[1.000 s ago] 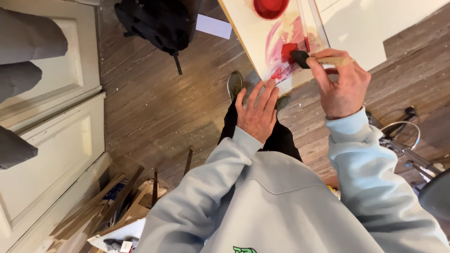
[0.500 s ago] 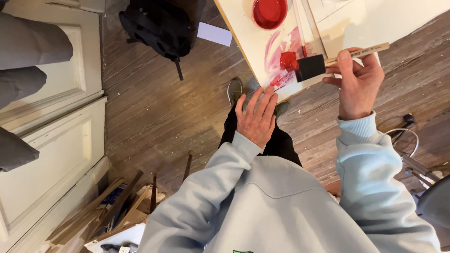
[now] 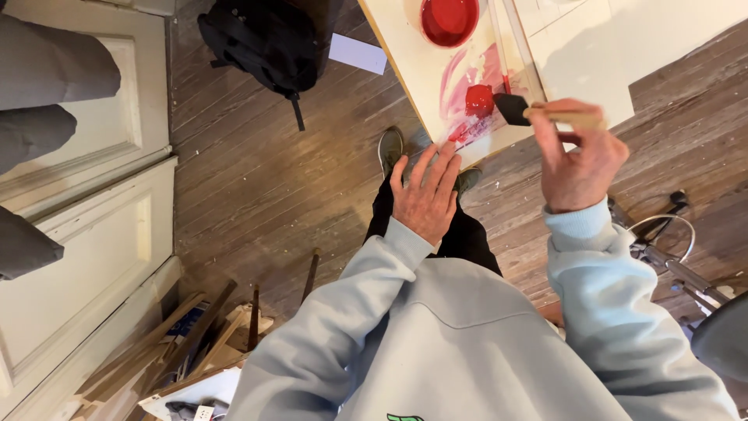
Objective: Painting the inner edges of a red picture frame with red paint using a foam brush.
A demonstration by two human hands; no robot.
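**Foam brush held over red paint**

A pale board [image 3: 425, 66] is streaked red. The left hand [image 3: 425, 199] lies open, empty, on the knee. The right hand [image 3: 576, 160] is closed on the brush [image 3: 545, 113], best loaded lightly from the puddle [image 3: 479, 100].

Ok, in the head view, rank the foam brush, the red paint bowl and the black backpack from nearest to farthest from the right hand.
1. Foam brush: held in the right hand.
2. Red paint bowl: up-left, on the white board.
3. Black backpack: far left, on the wooden floor.
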